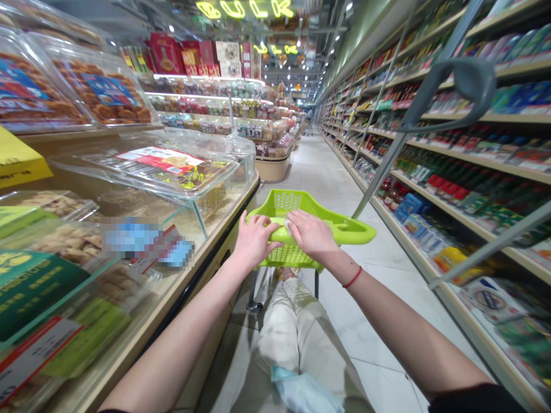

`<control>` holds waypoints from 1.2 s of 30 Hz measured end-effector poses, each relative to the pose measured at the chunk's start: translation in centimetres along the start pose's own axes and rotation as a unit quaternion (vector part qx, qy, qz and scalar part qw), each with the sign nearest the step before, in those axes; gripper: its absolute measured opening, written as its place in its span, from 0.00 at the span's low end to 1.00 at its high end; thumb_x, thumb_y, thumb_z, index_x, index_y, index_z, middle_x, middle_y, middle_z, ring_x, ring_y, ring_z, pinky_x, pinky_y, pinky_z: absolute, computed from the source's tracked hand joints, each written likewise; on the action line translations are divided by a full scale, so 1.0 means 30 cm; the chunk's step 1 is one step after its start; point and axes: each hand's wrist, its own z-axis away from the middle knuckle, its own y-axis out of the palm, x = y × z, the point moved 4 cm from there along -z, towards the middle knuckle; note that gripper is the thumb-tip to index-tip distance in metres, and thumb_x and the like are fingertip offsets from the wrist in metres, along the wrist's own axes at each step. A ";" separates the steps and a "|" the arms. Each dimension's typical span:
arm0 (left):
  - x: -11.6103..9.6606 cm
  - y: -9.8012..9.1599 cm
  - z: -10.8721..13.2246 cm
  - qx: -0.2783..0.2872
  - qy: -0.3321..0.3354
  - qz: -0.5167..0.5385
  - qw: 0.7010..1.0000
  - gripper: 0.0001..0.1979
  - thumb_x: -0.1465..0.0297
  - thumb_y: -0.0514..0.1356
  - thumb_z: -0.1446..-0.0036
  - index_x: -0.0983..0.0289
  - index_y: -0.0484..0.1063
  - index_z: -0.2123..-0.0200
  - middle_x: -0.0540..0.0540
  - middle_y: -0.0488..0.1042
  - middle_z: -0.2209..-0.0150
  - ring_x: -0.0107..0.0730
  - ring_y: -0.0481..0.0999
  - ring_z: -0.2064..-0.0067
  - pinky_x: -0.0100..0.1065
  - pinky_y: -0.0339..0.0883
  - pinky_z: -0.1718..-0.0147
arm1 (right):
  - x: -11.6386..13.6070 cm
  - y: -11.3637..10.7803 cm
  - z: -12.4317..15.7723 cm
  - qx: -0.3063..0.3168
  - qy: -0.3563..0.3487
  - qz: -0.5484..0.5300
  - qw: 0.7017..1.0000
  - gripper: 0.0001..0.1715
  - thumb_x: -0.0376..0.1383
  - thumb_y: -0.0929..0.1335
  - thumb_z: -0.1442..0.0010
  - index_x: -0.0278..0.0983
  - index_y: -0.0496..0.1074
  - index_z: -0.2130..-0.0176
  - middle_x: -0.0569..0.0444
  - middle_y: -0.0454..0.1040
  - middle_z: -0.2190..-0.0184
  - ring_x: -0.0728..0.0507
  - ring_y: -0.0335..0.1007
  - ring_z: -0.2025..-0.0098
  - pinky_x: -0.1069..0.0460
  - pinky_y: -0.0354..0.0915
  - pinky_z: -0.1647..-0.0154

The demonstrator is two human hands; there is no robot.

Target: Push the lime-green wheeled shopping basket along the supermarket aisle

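Note:
A bright green shopping cart [293, 201] with a perforated plastic basket stands in front of me, at the middle of the head view. My left hand [255, 238] is wrapped round the left part of its handle, thumb on the near side. Closer to the handle's middle, my right hand [313, 234] rests with its fingers curled over the bar; a red string circles that wrist. Something small and white shows by the right fingertips, too small to name. Part of the basket's inside is hidden behind the hands and handle.
Close on the left runs a display counter [206, 264] with clear plastic food boxes [181, 163]. Long stocked shelves [486, 149] line the right, with a grey metal pole [383, 166] slanting before them. A tiled aisle [307, 155] leads ahead past a rounded display stand [271, 166].

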 end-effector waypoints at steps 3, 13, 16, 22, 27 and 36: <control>0.065 0.004 0.017 0.003 -0.058 0.030 0.998 0.23 0.70 0.67 0.49 0.57 0.72 0.49 0.60 0.72 0.47 0.52 0.70 0.43 0.57 0.59 0.39 | -0.022 -0.015 0.074 -0.047 -0.060 0.001 0.997 0.22 0.37 0.61 0.31 0.33 0.72 0.43 0.45 0.73 0.42 0.37 0.66 0.38 0.42 0.63 0.36; 0.105 0.035 0.039 0.001 -0.120 0.102 0.988 0.19 0.79 0.59 0.49 0.59 0.71 0.54 0.58 0.69 0.40 0.44 0.74 0.43 0.43 0.73 0.49 | 0.114 0.052 0.059 -0.026 -0.169 0.022 0.985 0.27 0.31 0.59 0.31 0.29 0.62 0.35 0.39 0.64 0.36 0.38 0.58 0.33 0.42 0.59 0.32; 0.104 0.038 0.040 -0.011 -0.127 0.126 0.984 0.21 0.77 0.56 0.44 0.60 0.69 0.47 0.57 0.71 0.41 0.41 0.74 0.42 0.40 0.72 0.48 | 0.220 0.111 -0.028 -0.013 -0.088 0.013 0.996 0.27 0.30 0.58 0.32 0.25 0.63 0.36 0.35 0.64 0.37 0.36 0.61 0.35 0.42 0.63 0.35; 0.137 0.047 0.045 -0.017 -0.125 0.151 0.980 0.21 0.74 0.52 0.39 0.63 0.66 0.42 0.60 0.72 0.42 0.39 0.73 0.42 0.37 0.70 0.46 | 0.303 0.149 -0.063 -0.023 -0.079 0.017 0.996 0.30 0.28 0.58 0.34 0.24 0.59 0.35 0.35 0.59 0.34 0.35 0.56 0.32 0.40 0.57 0.32; 0.144 0.053 0.045 -0.028 -0.120 0.143 0.982 0.20 0.78 0.55 0.46 0.59 0.68 0.50 0.58 0.71 0.41 0.39 0.73 0.42 0.39 0.71 0.47 | 0.209 0.099 0.036 -0.019 -0.163 0.030 0.986 0.32 0.27 0.59 0.34 0.32 0.57 0.33 0.43 0.56 0.32 0.36 0.49 0.29 0.38 0.55 0.31; 0.135 0.042 0.045 -0.022 -0.123 0.138 0.983 0.14 0.77 0.56 0.48 0.57 0.67 0.58 0.55 0.70 0.41 0.43 0.74 0.44 0.41 0.73 0.53 | -0.119 -0.018 0.263 -0.088 -0.130 0.061 0.986 0.29 0.29 0.61 0.33 0.36 0.61 0.34 0.42 0.61 0.34 0.38 0.53 0.31 0.38 0.60 0.33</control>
